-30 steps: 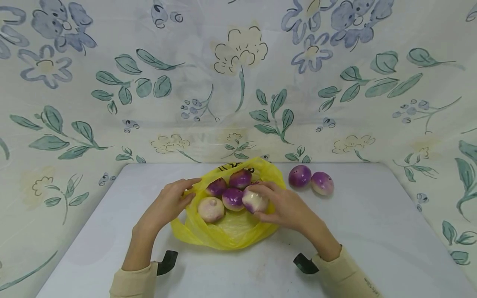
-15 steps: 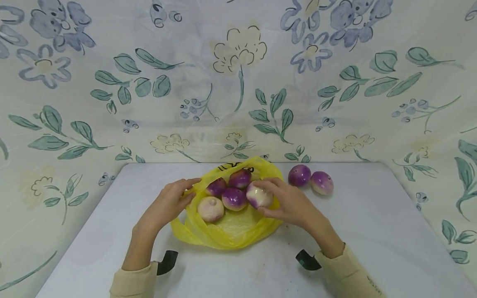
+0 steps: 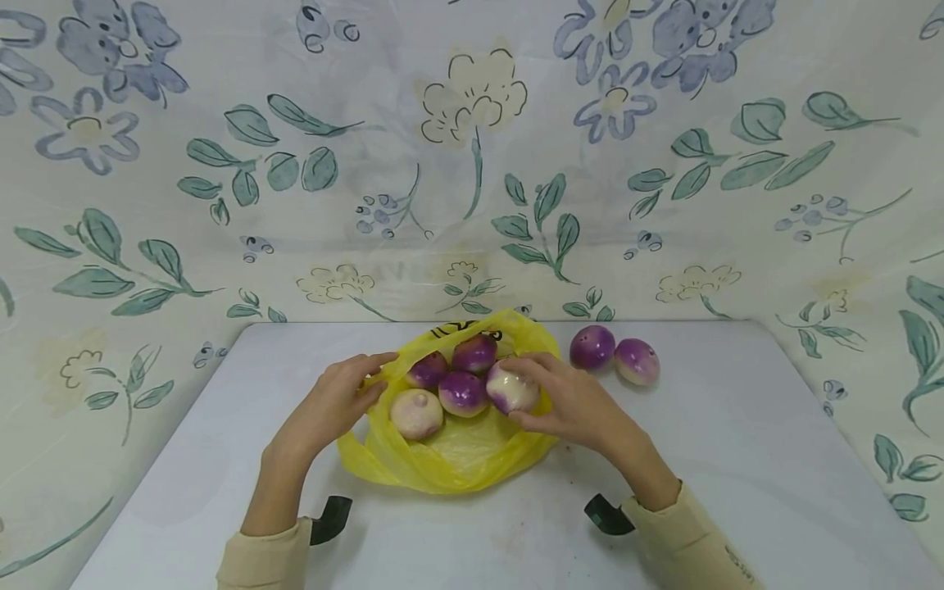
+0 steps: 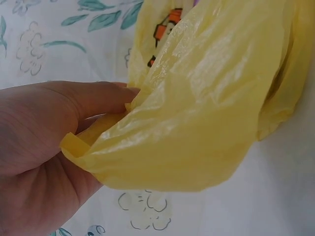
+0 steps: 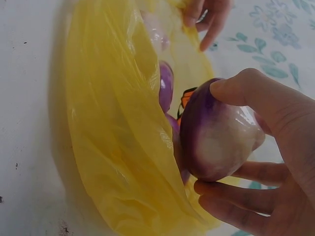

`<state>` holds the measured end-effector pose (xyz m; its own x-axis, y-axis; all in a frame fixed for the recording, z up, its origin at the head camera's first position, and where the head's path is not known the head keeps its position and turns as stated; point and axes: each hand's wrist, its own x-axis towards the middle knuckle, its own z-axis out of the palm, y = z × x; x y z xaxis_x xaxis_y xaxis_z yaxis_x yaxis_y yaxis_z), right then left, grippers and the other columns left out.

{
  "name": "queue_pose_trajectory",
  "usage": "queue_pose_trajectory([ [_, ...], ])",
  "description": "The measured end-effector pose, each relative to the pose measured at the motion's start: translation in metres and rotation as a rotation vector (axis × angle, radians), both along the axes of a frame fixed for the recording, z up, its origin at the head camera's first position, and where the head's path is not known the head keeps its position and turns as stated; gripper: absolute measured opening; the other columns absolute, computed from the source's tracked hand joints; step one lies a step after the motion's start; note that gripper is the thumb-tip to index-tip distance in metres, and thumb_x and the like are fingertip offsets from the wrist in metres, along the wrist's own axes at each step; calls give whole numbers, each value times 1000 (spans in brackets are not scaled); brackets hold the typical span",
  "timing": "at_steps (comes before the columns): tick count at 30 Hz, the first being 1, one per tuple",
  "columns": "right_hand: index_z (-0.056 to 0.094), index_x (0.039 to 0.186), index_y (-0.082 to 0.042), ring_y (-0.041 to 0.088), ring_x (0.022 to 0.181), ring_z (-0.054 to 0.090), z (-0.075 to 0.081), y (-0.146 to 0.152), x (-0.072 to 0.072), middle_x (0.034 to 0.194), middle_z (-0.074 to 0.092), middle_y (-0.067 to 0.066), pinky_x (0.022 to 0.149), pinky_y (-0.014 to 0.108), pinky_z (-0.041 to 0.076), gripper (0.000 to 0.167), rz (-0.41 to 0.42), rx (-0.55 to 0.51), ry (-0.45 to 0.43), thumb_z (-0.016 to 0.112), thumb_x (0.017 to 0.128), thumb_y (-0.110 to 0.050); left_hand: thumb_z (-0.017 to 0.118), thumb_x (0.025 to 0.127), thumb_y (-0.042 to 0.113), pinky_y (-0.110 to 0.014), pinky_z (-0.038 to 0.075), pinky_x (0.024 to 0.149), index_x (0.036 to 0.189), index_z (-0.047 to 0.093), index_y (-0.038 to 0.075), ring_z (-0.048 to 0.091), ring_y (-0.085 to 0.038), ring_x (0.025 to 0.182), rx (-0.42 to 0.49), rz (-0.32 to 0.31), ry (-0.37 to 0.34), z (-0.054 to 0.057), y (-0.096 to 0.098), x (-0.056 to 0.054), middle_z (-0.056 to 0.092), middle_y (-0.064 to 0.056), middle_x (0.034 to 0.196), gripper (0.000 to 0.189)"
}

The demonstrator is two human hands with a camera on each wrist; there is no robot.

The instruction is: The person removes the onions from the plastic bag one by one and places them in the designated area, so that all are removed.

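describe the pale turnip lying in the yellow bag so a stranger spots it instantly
On the white table, an open yellow bag sits between left hand and right hand. In the head view, the pale turnip lies front left inside it. It shows nearly all creamy white with a small nub; the purple turnips and the held turnip show plainly more purple.

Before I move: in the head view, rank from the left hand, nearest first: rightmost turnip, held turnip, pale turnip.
1. Pale turnip, inside the bag, left side.
2. Held turnip, in the right hand.
3. Rightmost turnip, on the table.
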<state>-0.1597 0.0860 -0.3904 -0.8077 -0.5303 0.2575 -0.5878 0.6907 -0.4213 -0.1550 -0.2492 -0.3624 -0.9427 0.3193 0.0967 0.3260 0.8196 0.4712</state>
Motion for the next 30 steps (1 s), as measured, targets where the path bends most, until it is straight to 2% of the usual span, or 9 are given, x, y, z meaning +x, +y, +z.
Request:
queue_pose_trajectory([
  [9, 52, 138, -33, 24, 107, 65, 2, 6, -3, 136, 58, 10, 88, 40, 58, 61, -11, 0, 23, 75, 83, -43, 61, 94, 2, -27, 56, 71, 136, 57, 4, 56, -14, 75, 7, -5, 8, 2, 0, 2, 69, -13, 110, 42],
  [15, 55, 136, -30, 26, 112, 64, 5, 13, -6, 134, 59, 9, 91, 42, 57, 60, -31, -28, 23, 77, 82, -40, 61, 94, 2, -28, 57, 72, 136, 57, 4, 56, -14, 76, 9, -7, 9, 3, 0, 2, 69, -13, 111, 42],
  [21, 55, 135, -33, 29, 117, 63, 8, 22, -9, 136, 59, 9, 93, 46, 56, 60, -60, -60, 11, 79, 81, -39, 61, 94, 1, -34, 59, 77, 136, 56, 4, 59, -15, 81, 14, -7, 10, 3, 0, 2, 67, -16, 119, 42],
  [30, 53, 137, -31, 28, 114, 63, 15, 33, -11, 137, 58, 8, 91, 44, 57, 61, -83, -71, -7, 78, 82, -38, 61, 94, 2, -33, 59, 76, 136, 56, 3, 59, -15, 79, 10, -5, 12, 3, 1, 2, 67, -16, 119, 42],
])
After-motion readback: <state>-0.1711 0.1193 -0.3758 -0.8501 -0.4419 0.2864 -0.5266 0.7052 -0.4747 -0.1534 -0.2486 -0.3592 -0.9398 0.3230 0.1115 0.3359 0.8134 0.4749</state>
